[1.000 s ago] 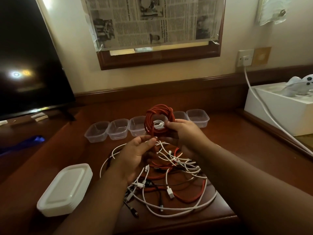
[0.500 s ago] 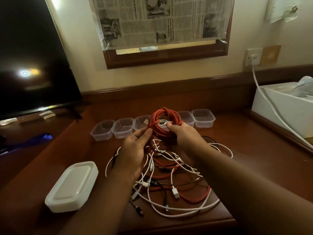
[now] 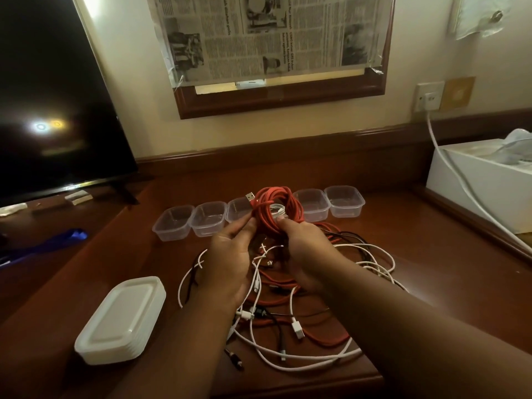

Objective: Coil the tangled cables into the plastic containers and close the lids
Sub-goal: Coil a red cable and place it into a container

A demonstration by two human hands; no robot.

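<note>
The left hand (image 3: 230, 260) had moved up to pinch the red cable coil (image 3: 276, 210) that the right hand (image 3: 305, 254) also gripped above the tangled cables (image 3: 290, 309) on the desk (image 3: 417, 272), so next it probably needed tucking into an open container (image 3: 344, 200).

Looked forward and down from head height, close over the dark brown wooden desk (image 3: 403, 226), facing the cream wall (image 3: 288, 131). Wide-angle, forearms entering from the bottom edge. Single view only, nothing shared.
</note>
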